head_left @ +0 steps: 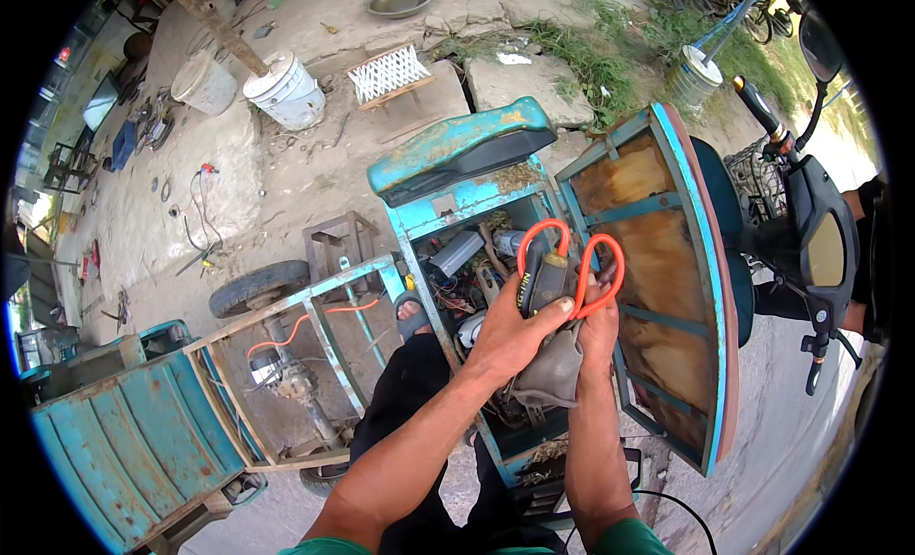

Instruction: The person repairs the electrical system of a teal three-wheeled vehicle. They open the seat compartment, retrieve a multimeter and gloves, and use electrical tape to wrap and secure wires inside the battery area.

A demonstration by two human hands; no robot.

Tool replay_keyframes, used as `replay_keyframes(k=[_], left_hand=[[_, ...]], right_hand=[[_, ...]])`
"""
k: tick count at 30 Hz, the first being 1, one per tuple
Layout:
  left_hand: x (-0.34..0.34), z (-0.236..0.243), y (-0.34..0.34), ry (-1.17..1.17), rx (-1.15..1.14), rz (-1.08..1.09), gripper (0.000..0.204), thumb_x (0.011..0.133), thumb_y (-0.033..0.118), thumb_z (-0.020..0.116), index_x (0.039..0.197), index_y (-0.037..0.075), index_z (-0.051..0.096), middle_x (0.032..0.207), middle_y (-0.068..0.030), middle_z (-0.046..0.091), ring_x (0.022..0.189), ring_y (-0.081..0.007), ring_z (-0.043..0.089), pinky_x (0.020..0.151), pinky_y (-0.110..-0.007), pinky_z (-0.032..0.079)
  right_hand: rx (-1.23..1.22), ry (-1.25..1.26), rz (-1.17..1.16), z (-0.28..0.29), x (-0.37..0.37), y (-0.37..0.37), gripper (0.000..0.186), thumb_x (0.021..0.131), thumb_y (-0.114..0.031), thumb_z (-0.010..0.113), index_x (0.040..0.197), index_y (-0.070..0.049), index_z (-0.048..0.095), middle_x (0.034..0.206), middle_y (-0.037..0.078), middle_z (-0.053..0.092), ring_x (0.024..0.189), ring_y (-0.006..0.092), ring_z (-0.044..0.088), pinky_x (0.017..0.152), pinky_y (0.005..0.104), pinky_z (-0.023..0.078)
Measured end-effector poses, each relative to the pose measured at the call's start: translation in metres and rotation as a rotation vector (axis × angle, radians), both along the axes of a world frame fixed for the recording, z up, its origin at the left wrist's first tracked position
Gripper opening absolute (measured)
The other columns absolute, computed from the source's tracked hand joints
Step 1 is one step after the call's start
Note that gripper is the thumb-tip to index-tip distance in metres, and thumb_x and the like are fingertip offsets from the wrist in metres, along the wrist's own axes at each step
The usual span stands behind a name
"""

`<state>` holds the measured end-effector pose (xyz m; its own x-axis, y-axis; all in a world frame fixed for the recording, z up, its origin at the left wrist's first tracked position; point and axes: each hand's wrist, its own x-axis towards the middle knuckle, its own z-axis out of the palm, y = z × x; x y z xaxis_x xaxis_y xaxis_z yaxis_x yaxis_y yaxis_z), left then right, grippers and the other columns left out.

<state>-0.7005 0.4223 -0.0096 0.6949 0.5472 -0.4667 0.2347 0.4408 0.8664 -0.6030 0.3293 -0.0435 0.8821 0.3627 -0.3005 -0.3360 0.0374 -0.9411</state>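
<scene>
Both hands are close together over the open body of a teal three-wheeled vehicle [451, 210]. My left hand [519, 331] is closed round a dark grey, block-like piece [548, 280] with thick orange loops [618, 261] that look like cable. Beside it, my right hand [599, 328] has its fingers curled at the base of the right-hand loop. A worn grey soft pouch or cover [553, 366] hangs below the hands; how it is attached cannot be seen. Wires and a silver box [457, 254] lie inside the compartment, partly behind my hands.
A rusty hinged panel [629, 207] stands raised on the right, beside a scooter's handlebar [801, 221]. A worn teal seat [462, 147] is tipped up at the far side. Leftward are a bare frame [329, 340], a wheel [257, 286] and a teal cargo bed [143, 441]. White buckets [286, 92] stand farther off.
</scene>
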Motion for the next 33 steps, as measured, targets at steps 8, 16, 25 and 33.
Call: replay_keyframes(k=[8, 16, 25, 33], left_hand=[[0.003, 0.001, -0.004, -0.128, -0.252, 0.075, 0.049, 0.084, 0.02, 0.075, 0.124, 0.001, 0.056, 0.104, -0.0075, 0.066, 0.089, -0.0159, 0.063, 0.083, -0.033, 0.052], [-0.005, -0.003, 0.016, -0.372, -0.63, 0.167, 0.039, 0.091, 0.028, 0.069, 0.119, 0.003, 0.061, 0.103, -0.0136, 0.069, 0.091, -0.0232, 0.069, 0.081, -0.04, 0.057], [-0.023, -0.008, 0.036, -0.665, -0.745, 0.158, 0.043, 0.094, 0.035, 0.062, 0.122, 0.003, 0.056, 0.102, -0.0152, 0.068, 0.086, -0.0232, 0.07, 0.082, -0.042, 0.059], [-0.038, 0.007, 0.041, -0.898, -0.717, -0.07, 0.072, 0.069, 0.046, 0.081, 0.118, 0.0, 0.056, 0.085, -0.0179, 0.067, 0.07, -0.0231, 0.067, 0.062, -0.03, 0.053]], right_hand=[[0.138, 0.138, 0.078, 0.012, 0.01, -0.011, 0.023, 0.099, -0.022, 0.062, 0.111, -0.003, 0.065, 0.086, 0.0, 0.066, 0.073, 0.008, 0.058, 0.065, 0.024, 0.047], [0.625, 0.572, 0.069, 0.053, 0.014, -0.032, 0.021, 0.098, -0.027, 0.062, 0.11, -0.011, 0.059, 0.084, 0.002, 0.057, 0.069, 0.0149, 0.054, 0.066, 0.0338, 0.051], [-0.008, 0.259, 0.107, 0.004, 0.016, -0.077, 0.025, 0.096, -0.03, 0.063, 0.11, -0.009, 0.059, 0.08, 0.004, 0.062, 0.06, 0.0152, 0.056, 0.056, 0.031, 0.049], [-0.111, -0.069, 0.313, -0.006, 0.045, -0.033, 0.026, 0.098, -0.024, 0.062, 0.112, -0.003, 0.067, 0.095, -0.002, 0.062, 0.086, 0.0065, 0.054, 0.08, 0.0227, 0.043]])
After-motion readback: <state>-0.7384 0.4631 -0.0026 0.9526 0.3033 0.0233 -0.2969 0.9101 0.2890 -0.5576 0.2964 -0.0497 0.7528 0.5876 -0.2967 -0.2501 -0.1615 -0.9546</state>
